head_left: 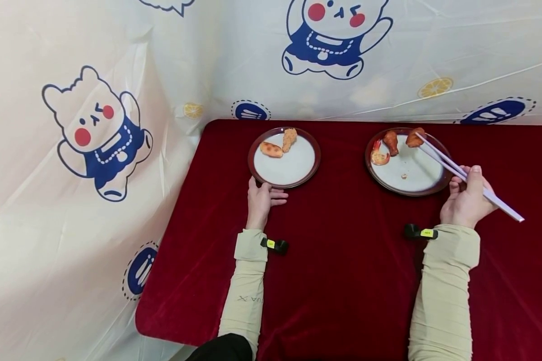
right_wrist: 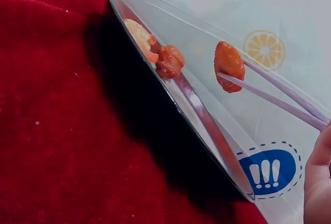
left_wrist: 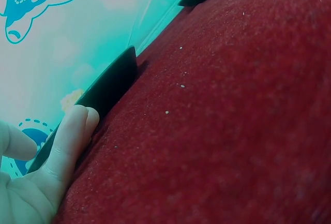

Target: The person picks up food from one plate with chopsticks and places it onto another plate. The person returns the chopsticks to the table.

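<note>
My right hand point(head_left: 468, 203) holds a pair of pale lilac chopsticks point(head_left: 506, 206). Their tips pinch a glossy brown piece of chicken point(right_wrist: 229, 68), raised above the right plate point(head_left: 417, 175) in the right wrist view. That brown-rimmed white plate bears a drumstick point(head_left: 391, 143), a shrimp point(head_left: 379, 154) and a small crumb point(head_left: 404, 176). At the near edge of the left plate point(head_left: 284, 170), my left hand point(head_left: 259, 201) touches the rim with extended fingers. A breaded fried piece point(head_left: 289, 139) and a browned oblong piece point(head_left: 271, 149) lie on this plate.
Dark red cloth point(head_left: 334, 260) covers the table, and the two plates stand apart near its far edge. A white curtain point(head_left: 235, 60) with cartoon prints hangs behind and along the left side. Small black wrist cameras sit at both cuffs.
</note>
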`<state>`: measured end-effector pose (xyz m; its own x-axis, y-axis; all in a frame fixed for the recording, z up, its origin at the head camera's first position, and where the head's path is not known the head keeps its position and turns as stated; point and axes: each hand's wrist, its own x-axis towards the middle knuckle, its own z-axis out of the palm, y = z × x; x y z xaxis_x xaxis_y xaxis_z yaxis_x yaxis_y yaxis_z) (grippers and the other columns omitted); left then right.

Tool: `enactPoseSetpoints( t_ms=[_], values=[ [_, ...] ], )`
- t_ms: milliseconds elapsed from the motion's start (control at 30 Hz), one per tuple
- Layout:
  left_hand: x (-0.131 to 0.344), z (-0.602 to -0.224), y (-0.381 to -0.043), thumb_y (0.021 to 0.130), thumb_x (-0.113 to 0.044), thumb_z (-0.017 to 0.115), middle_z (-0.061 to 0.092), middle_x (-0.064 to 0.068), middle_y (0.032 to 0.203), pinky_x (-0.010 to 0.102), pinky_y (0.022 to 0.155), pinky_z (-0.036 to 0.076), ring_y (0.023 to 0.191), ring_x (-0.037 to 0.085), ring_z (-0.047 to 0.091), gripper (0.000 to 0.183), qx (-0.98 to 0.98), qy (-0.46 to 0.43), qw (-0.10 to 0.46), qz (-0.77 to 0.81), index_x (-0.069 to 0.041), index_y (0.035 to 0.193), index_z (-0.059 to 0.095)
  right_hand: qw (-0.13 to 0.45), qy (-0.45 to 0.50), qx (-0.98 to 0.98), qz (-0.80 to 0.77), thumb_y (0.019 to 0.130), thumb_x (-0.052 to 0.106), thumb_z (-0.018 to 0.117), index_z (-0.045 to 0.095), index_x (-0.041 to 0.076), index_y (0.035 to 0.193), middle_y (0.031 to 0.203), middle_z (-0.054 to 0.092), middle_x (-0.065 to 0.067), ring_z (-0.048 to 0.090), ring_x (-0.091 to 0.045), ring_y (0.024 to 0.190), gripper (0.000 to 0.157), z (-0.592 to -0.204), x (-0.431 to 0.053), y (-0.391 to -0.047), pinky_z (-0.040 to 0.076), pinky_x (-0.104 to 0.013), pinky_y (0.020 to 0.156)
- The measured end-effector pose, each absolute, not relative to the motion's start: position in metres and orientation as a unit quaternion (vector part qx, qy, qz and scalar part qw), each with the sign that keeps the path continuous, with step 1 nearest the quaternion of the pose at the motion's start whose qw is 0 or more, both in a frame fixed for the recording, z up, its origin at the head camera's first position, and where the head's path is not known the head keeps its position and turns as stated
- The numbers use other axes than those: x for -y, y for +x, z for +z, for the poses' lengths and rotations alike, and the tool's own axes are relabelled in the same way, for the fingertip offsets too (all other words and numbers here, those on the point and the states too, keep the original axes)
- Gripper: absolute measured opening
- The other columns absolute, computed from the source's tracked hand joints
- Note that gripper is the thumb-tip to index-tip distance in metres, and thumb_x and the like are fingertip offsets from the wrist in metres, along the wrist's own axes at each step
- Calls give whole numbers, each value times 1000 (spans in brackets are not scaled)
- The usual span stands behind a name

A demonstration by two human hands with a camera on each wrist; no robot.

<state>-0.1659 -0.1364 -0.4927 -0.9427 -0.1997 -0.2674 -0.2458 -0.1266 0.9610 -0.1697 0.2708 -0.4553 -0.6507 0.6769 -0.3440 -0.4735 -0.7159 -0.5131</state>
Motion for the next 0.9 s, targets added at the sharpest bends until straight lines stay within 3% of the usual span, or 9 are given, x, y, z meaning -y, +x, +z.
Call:
enactPoseSetpoints(
  t_ms=[367,900],
  values=[
    [136,-493,-166,95,-10,35,69,24,100,40,69,64,74,26,73,75,-661,-169,16,730,-16,156,-7,334,-269,244,870,82,-3,71,64,-11,85,74,68,-18,52,-19,42,11,-460,-267,-172,43,-20,35],
    [137,-493,-165,95,-10,35,69,24,100,40,70,64,75,26,73,75,-661,-167,17,731,-17,157,-6,345,-259,291,854,76,-3,77,67,-13,85,74,70,-18,56,-18,43,17,-467,-260,-176,49,-22,40]
  ],
)
